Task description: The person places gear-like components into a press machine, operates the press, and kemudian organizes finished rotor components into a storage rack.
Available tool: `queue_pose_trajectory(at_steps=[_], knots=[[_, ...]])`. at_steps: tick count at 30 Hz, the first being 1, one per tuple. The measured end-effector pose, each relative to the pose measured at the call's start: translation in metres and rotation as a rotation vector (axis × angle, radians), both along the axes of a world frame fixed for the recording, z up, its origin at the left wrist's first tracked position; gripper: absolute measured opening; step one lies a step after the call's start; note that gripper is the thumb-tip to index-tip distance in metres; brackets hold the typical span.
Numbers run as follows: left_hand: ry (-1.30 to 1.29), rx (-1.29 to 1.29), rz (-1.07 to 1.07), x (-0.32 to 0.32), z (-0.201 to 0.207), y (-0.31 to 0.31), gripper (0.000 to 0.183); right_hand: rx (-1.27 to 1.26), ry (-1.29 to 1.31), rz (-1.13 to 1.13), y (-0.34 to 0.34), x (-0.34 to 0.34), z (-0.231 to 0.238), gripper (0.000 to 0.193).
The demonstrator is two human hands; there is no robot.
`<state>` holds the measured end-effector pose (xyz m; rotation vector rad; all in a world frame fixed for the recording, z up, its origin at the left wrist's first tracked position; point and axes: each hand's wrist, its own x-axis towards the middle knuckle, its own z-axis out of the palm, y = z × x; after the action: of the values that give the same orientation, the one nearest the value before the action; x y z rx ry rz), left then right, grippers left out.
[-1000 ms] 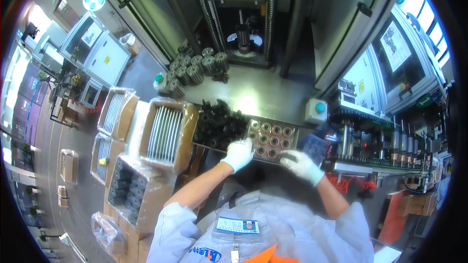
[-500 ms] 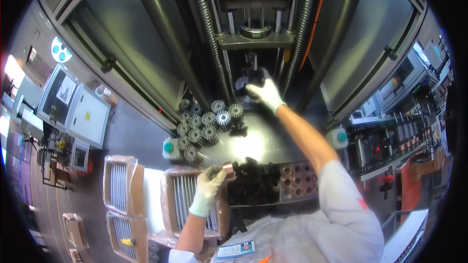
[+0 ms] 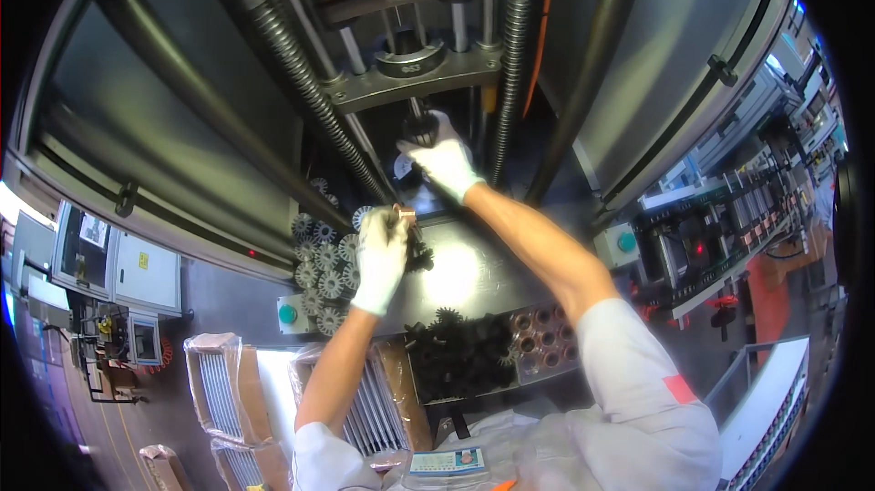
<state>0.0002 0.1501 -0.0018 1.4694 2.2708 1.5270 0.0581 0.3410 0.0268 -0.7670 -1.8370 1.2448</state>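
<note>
Pinched in the fingers of my gloved left hand (image 3: 380,250) is a small copper-coloured ring (image 3: 406,214), over the near left of the metal press table (image 3: 465,277). Farther in, my gloved right hand (image 3: 444,160) is wrapped round a dark, ribbed cylindrical part (image 3: 420,129) beneath the press. A thin shaft shows above that part, under the press plate (image 3: 410,76). My palm and fingers hide much of the ribbed part. Stacked toothed metal cores (image 3: 328,259) stand just left of my left hand.
Coiled springs (image 3: 314,72) and thick posts flank the press. Green buttons (image 3: 288,313) (image 3: 626,241) sit at both table corners. Along the near edge lie black toothed parts (image 3: 456,354) and a tray of copper rings (image 3: 544,350). A carton of metal rods (image 3: 369,409) stands at the lower left.
My left hand has moved forward from beside the carton to over the press table, carrying the copper ring. My right hand has closed round the ribbed part. The view has shifted and tilted.
</note>
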Motion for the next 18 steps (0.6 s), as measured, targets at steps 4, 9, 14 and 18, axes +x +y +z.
queue_pose_trajectory(at_steps=[4, 9, 14, 18], knots=[[0.301, -0.045, 0.029, 0.007, -0.019, 0.051, 0.014, -0.118, -0.118, 0.156, 0.003, 0.048, -0.006, 0.062], [0.625, -0.288, -0.051, 0.01, -0.019, 0.097, 0.012, -0.104, -0.543, 0.363, -0.07, 0.21, 0.003, 0.063], [0.578, -0.203, -0.173, -0.039, -0.05, 0.123, 0.014, 0.049, -0.858, 0.092, -0.064, 0.396, 0.013, 0.068], [0.353, -0.205, -0.323, -0.031, -0.036, 0.137, 0.011, 0.036, -1.112, -0.505, 0.014, 0.521, 0.018, 0.064]])
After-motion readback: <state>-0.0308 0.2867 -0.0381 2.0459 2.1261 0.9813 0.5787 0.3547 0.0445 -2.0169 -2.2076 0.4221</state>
